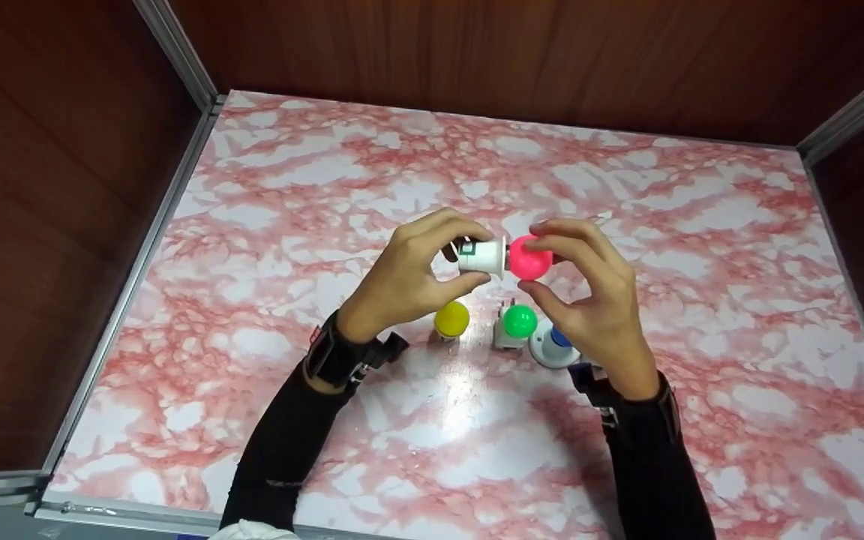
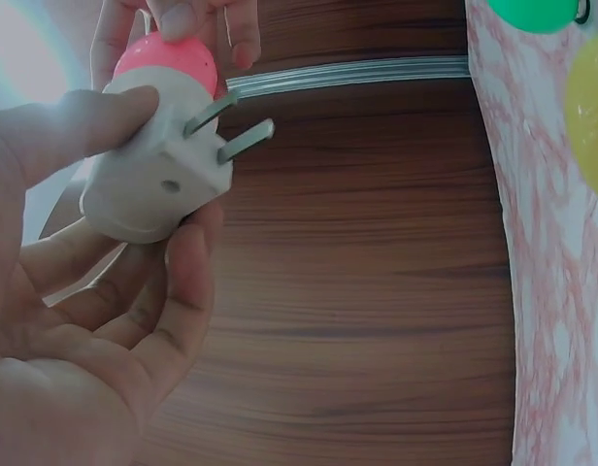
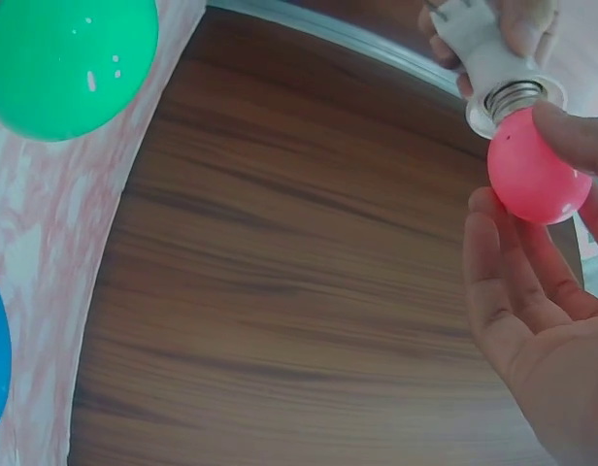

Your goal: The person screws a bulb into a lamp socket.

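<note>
Above the marbled table, my left hand grips a white plug-in bulb socket between thumb and fingers. Two metal prongs stick out of its back in the left wrist view. My right hand holds a pink light bulb by its round glass, thumb below and fingers above in the head view. The bulb's threaded metal base is at the socket's mouth, with several threads showing outside the rim. Both hands hold their pieces in line, end to end.
Below the hands on the table stand a yellow bulb, a green bulb on a white plug socket, and a blue bulb on a round white base, partly behind my right hand. Dark wood panels surround the table.
</note>
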Demonstrator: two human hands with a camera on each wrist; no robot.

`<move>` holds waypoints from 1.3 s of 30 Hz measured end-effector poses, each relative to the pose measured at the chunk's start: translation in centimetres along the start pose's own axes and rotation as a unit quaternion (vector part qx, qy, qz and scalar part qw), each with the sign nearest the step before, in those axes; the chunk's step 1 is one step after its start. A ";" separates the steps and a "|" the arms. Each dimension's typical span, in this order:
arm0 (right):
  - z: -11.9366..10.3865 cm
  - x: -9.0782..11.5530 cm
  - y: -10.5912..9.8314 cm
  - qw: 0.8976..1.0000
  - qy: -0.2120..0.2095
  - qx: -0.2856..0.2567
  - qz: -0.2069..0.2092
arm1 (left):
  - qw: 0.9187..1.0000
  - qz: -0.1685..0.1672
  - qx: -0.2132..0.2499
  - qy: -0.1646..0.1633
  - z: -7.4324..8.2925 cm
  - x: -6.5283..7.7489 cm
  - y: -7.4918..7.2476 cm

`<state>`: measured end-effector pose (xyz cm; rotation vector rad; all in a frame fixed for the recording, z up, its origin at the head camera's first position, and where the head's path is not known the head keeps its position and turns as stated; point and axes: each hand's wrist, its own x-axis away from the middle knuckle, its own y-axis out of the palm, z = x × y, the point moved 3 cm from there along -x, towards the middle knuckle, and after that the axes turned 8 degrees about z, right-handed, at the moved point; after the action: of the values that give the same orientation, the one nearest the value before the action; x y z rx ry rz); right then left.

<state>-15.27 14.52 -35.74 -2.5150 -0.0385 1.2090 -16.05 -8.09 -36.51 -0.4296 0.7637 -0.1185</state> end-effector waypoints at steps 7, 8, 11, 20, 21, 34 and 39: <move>0.3 0.0 0.0 1.000 0.020 -0.020 -0.004 | 0.999 0.024 -0.009 0.021 0.3 -0.1 0.0; 0.3 0.0 0.0 0.999 0.023 -0.023 -0.005 | 0.999 0.026 -0.009 0.025 0.3 -0.1 0.0; 0.4 0.1 0.1 0.999 0.031 -0.032 -0.006 | 0.999 0.032 -0.011 0.036 0.3 -0.1 0.0; 0.8 0.3 0.3 0.997 0.070 -0.021 -0.015 | 0.997 0.035 -0.048 0.053 0.1 -0.1 0.3; 0.8 0.3 0.3 0.997 0.073 -0.021 -0.015 | 0.997 0.035 -0.050 0.053 0.1 -0.1 0.4; 0.8 0.3 0.1 0.994 0.094 -0.053 -0.029 | 0.997 0.039 -0.047 0.039 -0.2 -0.1 0.3; 0.8 0.2 0.0 0.995 0.073 -0.064 -0.017 | 0.998 0.044 -0.030 0.033 -0.2 -0.1 0.2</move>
<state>-15.75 14.77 -36.30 -2.6958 -0.1260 1.0367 -16.28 -7.96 -36.70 -0.4501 0.8512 -0.0268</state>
